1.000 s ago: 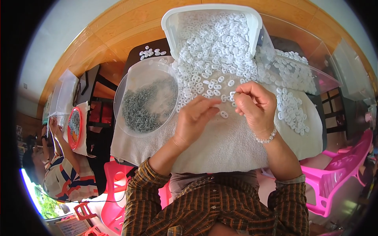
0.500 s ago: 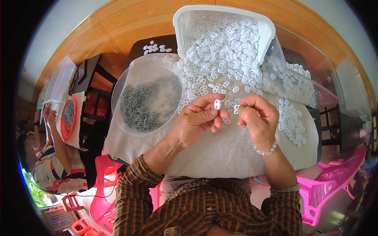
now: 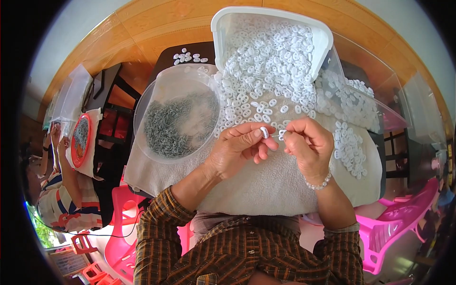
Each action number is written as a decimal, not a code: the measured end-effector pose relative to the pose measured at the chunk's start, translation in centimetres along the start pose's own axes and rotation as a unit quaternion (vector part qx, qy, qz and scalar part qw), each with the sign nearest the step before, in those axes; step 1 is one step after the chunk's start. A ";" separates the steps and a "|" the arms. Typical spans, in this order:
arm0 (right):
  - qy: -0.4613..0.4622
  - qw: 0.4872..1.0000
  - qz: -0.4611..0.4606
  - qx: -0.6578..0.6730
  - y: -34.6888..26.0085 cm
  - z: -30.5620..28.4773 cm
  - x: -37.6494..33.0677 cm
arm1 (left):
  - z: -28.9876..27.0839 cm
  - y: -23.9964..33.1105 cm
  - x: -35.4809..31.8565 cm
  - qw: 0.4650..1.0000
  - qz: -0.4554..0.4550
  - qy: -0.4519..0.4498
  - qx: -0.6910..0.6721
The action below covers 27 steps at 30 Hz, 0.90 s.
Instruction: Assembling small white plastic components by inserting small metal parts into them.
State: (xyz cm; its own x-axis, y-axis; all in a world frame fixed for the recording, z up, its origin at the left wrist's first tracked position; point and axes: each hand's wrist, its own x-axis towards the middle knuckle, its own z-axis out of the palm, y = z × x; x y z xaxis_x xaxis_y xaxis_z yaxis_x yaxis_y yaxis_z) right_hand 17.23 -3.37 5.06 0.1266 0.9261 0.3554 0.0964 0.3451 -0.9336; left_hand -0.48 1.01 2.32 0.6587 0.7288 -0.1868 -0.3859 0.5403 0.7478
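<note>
Over the towel (image 3: pixel 247 190), my left hand (image 3: pixel 236 146) pinches a small white oval plastic piece (image 3: pixel 264 132) with two holes, between thumb and forefinger. My right hand (image 3: pixel 309 145) is closed on a similar white piece (image 3: pixel 281 135), partly covered by the fingers. A thin metal pin (image 3: pixel 274 137), screw-like or spring-like, spans the narrow gap between the two pieces. Whether its left end sits inside a hole cannot be made out. Loose white oval pieces (image 3: pixel 267 111) lie just beyond my fingertips.
A white bin (image 3: pixel 214 42) on its side spills white pieces. A clear round tray (image 3: pixel 141 142) at left holds small grey metal parts (image 3: pixel 164 128). More pieces (image 3: pixel 349 149) lie right, beside a clear box (image 3: pixel 380 102). Another person (image 3: pixel 71 190) works at far left. Pink chairs (image 3: pixel 399 223) flank me.
The white piece in my left hand has turned from face-on to nearly edge-on. My right hand has moved slightly left, narrowing the gap between the two pieces.
</note>
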 end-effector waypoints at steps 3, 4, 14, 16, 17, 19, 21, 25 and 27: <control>0.002 0.997 -0.046 -0.060 0.0 -0.1 0.1 | -0.2 -0.1 0.1 1.000 -0.007 -0.007 -0.013; 0.002 0.991 -0.074 -0.110 0.0 -0.1 0.2 | -0.1 -0.1 0.0 1.000 -0.007 -0.007 -0.013; 0.005 0.967 -0.167 -0.193 -0.4 0.0 0.2 | 0.3 -0.2 -0.3 1.000 0.013 -0.007 -0.023; -0.005 0.958 -0.199 -0.208 -0.4 0.1 0.2 | 0.3 -0.3 -0.3 0.999 0.015 -0.009 -0.027; -0.005 0.958 -0.199 -0.207 -0.4 0.1 0.2 | 0.3 -0.3 -0.3 0.999 0.015 -0.008 -0.031; -0.007 0.945 -0.232 -0.231 -0.4 0.1 0.3 | 0.3 -0.3 -0.2 0.999 0.014 -0.008 -0.035; -0.006 0.941 -0.241 -0.239 -0.3 0.1 0.3 | 0.4 -0.2 -0.3 0.999 0.013 -0.008 -0.029; -0.009 0.930 -0.255 -0.263 -0.2 0.0 0.3 | -0.2 -0.3 -0.3 0.998 0.016 -0.051 -0.035; -0.006 0.929 -0.258 -0.267 0.0 -0.1 0.3 | -0.1 -0.3 -0.3 0.998 0.021 -0.051 -0.029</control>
State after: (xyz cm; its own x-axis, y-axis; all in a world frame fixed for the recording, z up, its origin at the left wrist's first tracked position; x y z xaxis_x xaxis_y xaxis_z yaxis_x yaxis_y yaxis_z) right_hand 17.34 -3.05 5.16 -0.0835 0.6621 0.7448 0.6170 0.6212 -0.4831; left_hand -0.61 0.65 2.11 0.7029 0.7059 -0.0874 -0.4497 0.5363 0.7143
